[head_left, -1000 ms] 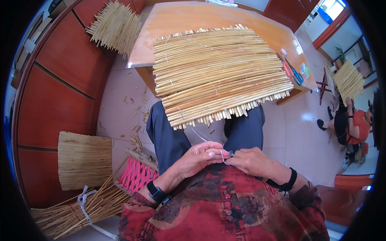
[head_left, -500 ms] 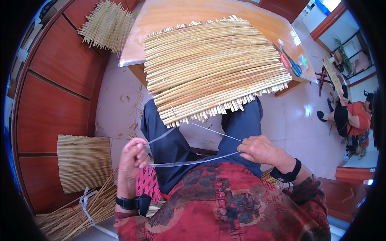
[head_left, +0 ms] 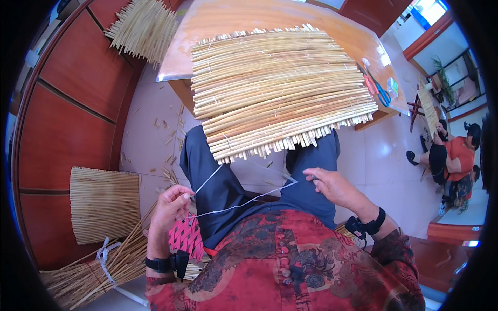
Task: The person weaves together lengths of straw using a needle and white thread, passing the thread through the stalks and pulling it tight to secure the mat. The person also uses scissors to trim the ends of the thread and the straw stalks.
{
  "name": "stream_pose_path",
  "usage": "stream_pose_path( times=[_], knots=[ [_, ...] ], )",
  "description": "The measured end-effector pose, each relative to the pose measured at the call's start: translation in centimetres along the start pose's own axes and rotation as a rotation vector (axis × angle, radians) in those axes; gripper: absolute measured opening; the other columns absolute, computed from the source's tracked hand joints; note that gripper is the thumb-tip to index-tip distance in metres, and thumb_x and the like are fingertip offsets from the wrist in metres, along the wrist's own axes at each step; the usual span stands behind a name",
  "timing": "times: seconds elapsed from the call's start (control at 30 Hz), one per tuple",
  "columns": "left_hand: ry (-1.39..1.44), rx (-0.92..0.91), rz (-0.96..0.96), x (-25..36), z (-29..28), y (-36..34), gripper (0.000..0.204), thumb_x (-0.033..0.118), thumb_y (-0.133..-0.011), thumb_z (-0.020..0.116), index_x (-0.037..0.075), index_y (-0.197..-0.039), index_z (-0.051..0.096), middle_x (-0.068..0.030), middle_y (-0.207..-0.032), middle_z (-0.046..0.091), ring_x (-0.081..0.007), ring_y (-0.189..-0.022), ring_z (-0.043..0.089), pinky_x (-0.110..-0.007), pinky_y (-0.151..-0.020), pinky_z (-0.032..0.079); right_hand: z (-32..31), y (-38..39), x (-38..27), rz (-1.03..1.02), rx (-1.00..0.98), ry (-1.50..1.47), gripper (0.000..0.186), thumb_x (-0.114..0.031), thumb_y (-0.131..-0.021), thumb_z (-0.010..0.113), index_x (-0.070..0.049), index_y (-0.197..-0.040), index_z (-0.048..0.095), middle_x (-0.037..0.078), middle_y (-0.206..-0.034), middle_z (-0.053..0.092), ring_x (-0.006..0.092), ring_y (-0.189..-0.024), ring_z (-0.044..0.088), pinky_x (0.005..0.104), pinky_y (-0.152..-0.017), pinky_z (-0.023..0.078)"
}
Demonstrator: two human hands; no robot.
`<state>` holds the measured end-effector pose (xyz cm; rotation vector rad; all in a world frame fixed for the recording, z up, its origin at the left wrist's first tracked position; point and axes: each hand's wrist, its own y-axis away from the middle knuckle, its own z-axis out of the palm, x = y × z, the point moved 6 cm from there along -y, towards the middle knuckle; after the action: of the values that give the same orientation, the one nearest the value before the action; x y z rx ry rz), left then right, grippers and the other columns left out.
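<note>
- White thread (head_left: pixel 236 205), thin and limp, runs taut between the two hands over the lap, with a second strand rising from the left hand toward the near edge of the reed mat (head_left: pixel 280 93).
- Left hand (head_left: pixel 168 207) has its grip closed on the thread, pinched between thumb and fingertips at the near left, just above a pink patterned object (head_left: pixel 185 237) by the knee.
- Right hand (head_left: pixel 332 186) has its grip closed on the other end of the thread, fingertips together where the strands meet in a corner.
- Such thread looks light and soft, probably slippery, and likely to cut into skin when pulled hard; a pinch close to the working end seems the surest hold.
- Stiff and light by the look of it, the mat lies on the desk (head_left: pixel 228 20) with its ragged near edge overhanging the knees; its dry stalks look brittle at the tips.
- On the far right of the desk lie scissors (head_left: pixel 374 85).
- On the floor to the left rest a finished mat (head_left: pixel 104 205) and a tied reed bundle (head_left: pixel 88 269); another reed bundle (head_left: pixel 145 26) leans at the far left.
- Far right, another person (head_left: pixel 454 155) sits.
</note>
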<state>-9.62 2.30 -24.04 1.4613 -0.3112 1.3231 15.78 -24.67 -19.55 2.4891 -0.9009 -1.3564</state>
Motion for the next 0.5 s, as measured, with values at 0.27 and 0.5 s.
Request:
stream_pose_path(
  times=[0.27,0.5],
  knots=[
    [-0.162,-0.092,0.000,-0.1,5.5,-0.9,0.017,0.011,-0.088,0.051,0.004,-0.103,0.055,-0.0020,-0.078,0.059,-0.0025,-0.046,0.038,-0.017,-0.041,0.032,-1.3,-2.0,-7.0,-0.328,0.194,0.155,0.016,-0.007,-0.081,0.056,-0.006,-0.096,0.060,0.011,-0.086,0.060,0.0293,-0.077,0.059,0.0360,-0.068,0.048],
    [-0.578,-0.128,0.321,-2.1,8.7,-3.6,0.018,0.012,-0.087,0.047,0.000,-0.095,0.059,-0.0099,-0.080,0.064,-0.0162,-0.058,0.056,-0.029,-0.056,0.045,0.1,-8.2,-12.5,-0.654,0.296,0.311,0.009,-0.015,-0.080,0.059,-0.006,-0.083,0.059,0.009,-0.076,0.056,0.0270,-0.075,0.055,0.0352,-0.067,0.045]
  ],
)
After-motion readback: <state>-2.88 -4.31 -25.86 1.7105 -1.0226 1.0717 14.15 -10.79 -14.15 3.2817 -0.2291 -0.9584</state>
